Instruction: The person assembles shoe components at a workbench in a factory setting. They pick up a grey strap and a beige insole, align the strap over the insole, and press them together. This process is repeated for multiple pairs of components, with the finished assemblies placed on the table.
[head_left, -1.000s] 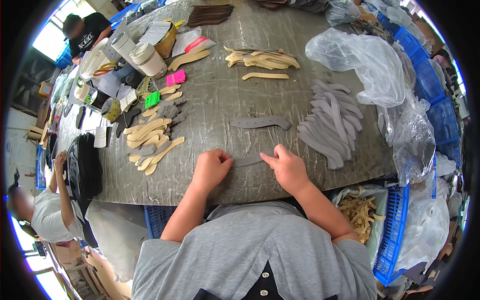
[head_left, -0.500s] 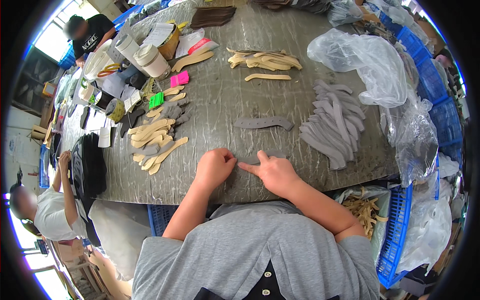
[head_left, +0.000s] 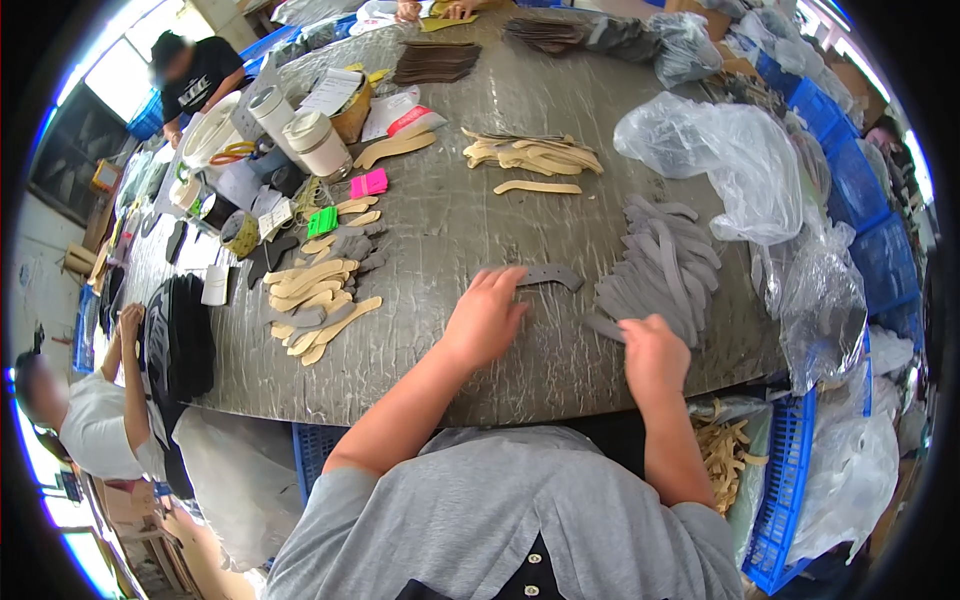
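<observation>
My left hand (head_left: 487,318) is stretched forward on the table, fingers over the left end of a grey curved strip (head_left: 550,274) with small holes. Its thumb stands apart from the fingers; whether they grip the strip's hidden end is not shown. Off to the right, my right hand (head_left: 657,357) pinches the end of another grey curved strip (head_left: 602,326). That strip lies at the near edge of a fanned pile of similar grey strips (head_left: 668,265).
Tan curved strips (head_left: 530,153) are stacked beyond my hands, with mixed tan and grey pieces (head_left: 312,285) at left. Clear plastic bags (head_left: 715,160) cover the right side. Jars (head_left: 318,145) crowd the back left. Blue crates (head_left: 785,490) flank the table. Other people work nearby.
My hands have parted: the left moved forward onto the holed strip, the right moved rightward to the grey pile with a strip between its fingers. The view has shifted slightly.
</observation>
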